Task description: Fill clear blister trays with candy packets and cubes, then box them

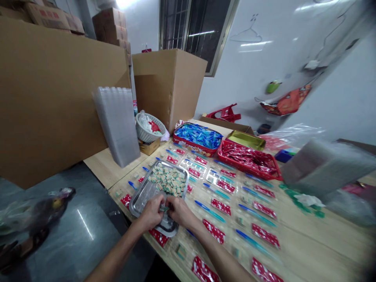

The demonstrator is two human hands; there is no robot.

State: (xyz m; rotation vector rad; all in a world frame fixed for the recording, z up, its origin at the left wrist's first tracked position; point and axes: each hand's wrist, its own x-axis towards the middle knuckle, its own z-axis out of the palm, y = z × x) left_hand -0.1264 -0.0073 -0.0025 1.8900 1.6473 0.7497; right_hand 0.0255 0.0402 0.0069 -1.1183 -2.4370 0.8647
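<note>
A metal tray (137, 204) stands near the table's front edge, with a pile of small beige-and-green pieces (169, 179) at its far end. Over the tray's near part, my left hand (153, 211) and my right hand (178, 210) meet, fingers pinched around small greenish pieces. How many pieces they hold is too small to tell. Around and right of the tray lie rows of clear plastic trays with blue pens (209, 211) and red polka-dot packets (221, 206). Some of these trays also hold small green pieces.
Behind the rows stand a tin of blue pens (198, 136), a red basket of red packets (249, 158) and a gold tin (246, 140). Stacked clear trays (117, 125) rise at the left, others (326, 168) at the right. Large cardboard boxes (58, 90) stand beyond the left side.
</note>
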